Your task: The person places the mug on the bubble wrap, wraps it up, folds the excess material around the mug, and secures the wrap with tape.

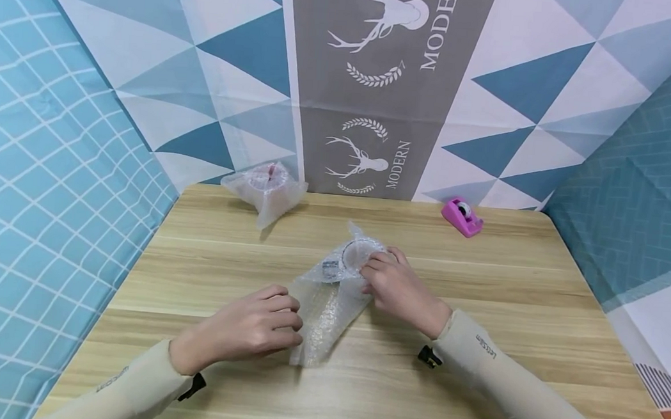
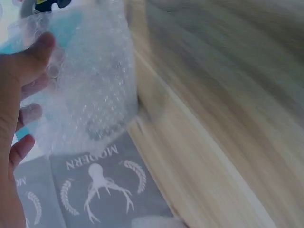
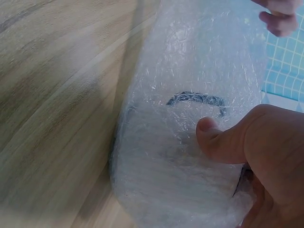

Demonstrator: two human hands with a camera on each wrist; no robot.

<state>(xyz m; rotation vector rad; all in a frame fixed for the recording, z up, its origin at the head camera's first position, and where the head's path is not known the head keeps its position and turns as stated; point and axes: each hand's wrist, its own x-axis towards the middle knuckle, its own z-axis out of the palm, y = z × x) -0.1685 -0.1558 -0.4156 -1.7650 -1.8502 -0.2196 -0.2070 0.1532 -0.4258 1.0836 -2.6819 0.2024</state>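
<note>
A cup-shaped object (image 1: 358, 254) with a round rim lies wrapped in clear bubble wrap (image 1: 324, 318) near the middle of the table. Its exact kind is blurred by the wrap. My right hand (image 1: 393, 283) grips it at the rim end; in the right wrist view the thumb (image 3: 216, 140) presses on the near side, the other fingers mostly hidden behind. A dark curved mark (image 3: 197, 98) shows through the film. Beside the loose lower end of the wrap is my left hand (image 1: 250, 325), its fingers loosely bent and thumb apart from them in the left wrist view.
Another bubble-wrapped round object (image 1: 268, 183) with a red mark sits at the table's back left edge. A pink tape dispenser (image 1: 462, 217) stands at the back right. Patterned cloth walls (image 1: 371, 96) border the wooden table (image 1: 480, 289) at the back and sides.
</note>
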